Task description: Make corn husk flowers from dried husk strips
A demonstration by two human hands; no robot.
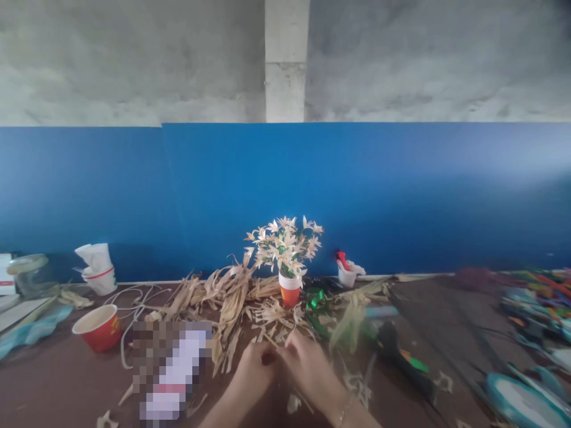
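My left hand (255, 367) and my right hand (310, 364) meet low in the middle of the head view, fingers closed and nearly touching. A thin tan strip (269, 340) shows at the fingertips; it looks pinched between both hands, and its exact kind is too small to tell. Just beyond stands a red and white paper cup (289, 294) holding a bunch of pale, star-shaped flowers (285, 244) with green stems. Dried corn husks (232, 291) lie heaped to its left, and small husk scraps (272, 312) are strewn before it.
At left are a red paper bowl (99, 330), a white cup (100, 279), a glass jar (33, 276) and a white cord (134, 312). A dark glue gun (404, 356) lies right of my hands. A teal-rimmed roll (520, 398) is at far right. A blue panel (285, 172) closes the back.
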